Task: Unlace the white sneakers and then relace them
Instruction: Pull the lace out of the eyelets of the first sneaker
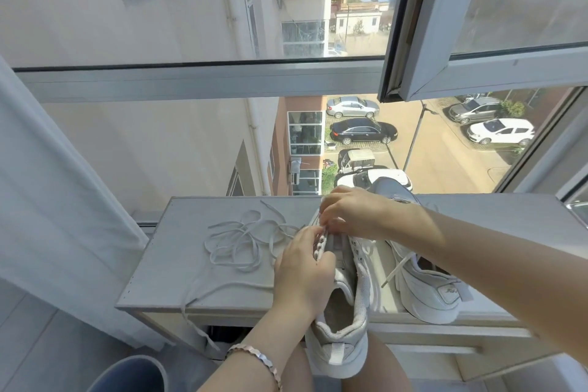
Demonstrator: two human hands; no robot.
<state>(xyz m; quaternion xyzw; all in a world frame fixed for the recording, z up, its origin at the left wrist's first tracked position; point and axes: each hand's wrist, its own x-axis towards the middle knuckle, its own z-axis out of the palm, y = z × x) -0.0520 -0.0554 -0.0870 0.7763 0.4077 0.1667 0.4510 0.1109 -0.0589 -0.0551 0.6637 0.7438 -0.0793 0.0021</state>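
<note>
A white sneaker (346, 321) lies toe-away, heel toward me, half on the white ledge (178, 245). My left hand (302, 270) grips its left eyelet side near the tongue. My right hand (353, 212) curls over the front of the lacing area, fingers pinching at the eyelets; what it pinches is hidden. A loose white lace (245, 239) lies in a tangle on the ledge to the left, one end hanging over the front edge. The second white sneaker (426, 286) stands to the right under my right forearm, a lace end trailing from it.
A white curtain (54, 200) hangs at the left. A blue round container (130, 375) stands below the ledge. An open window sash (477, 41) juts inward above right. Behind the ledge is glass with a street and parked cars far below.
</note>
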